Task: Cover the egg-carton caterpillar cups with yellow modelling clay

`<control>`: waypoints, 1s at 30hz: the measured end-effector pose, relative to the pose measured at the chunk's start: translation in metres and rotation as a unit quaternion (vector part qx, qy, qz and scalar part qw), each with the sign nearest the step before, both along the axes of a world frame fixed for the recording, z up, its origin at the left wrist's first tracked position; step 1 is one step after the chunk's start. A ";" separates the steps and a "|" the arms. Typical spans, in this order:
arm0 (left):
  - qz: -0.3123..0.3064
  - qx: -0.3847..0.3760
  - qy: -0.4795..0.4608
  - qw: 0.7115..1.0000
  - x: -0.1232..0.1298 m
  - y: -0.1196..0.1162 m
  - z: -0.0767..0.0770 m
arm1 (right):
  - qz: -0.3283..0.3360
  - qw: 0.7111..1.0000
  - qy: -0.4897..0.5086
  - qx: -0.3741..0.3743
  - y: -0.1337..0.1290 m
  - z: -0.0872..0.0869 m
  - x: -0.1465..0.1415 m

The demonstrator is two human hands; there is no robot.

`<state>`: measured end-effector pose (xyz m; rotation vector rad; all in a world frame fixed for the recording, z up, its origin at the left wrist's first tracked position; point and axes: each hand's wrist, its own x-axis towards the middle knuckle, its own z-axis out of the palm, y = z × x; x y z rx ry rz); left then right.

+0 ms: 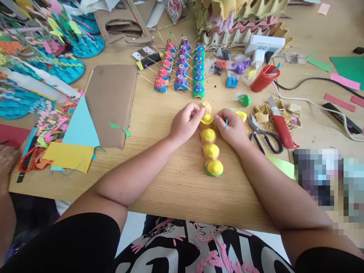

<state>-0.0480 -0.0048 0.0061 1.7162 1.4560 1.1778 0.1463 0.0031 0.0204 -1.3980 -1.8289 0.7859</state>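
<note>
A strip of egg carton cups (211,151) lies lengthwise in front of me, several cups topped with yellow clay and a green edge on the nearest one. At its far end, my left hand (186,120) pinches the strip beside a cup where the yellow clay (207,119) forms a ring-like band; the farthest cup is bare. From the other side, the closed fingers of my right hand (232,126) touch the same cup. A thin blue stick (226,123) pokes out of that hand. Yellow clay in a wrapper (241,115) sits just behind it.
Beyond my hands stand finished carton caterpillars (182,70) with stick feelers. Black-handled scissors (265,134), a red-handled knife (281,123) and a red cup (264,78) are at right. Cardboard (110,106) and paper scraps lie left, near another person's hand (8,163).
</note>
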 end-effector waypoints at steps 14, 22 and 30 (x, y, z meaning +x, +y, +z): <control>-0.002 -0.021 -0.007 1.000 -0.001 0.002 -0.004 | 0.005 1.000 0.002 0.020 0.002 -0.006 0.000; -0.010 -0.016 -0.014 1.000 -0.001 0.002 -0.003 | 0.020 0.999 0.029 0.020 0.000 -0.003 0.002; -0.001 -0.020 -0.005 1.000 -0.001 0.002 -0.002 | 0.075 0.996 0.051 -0.028 0.004 -0.003 0.003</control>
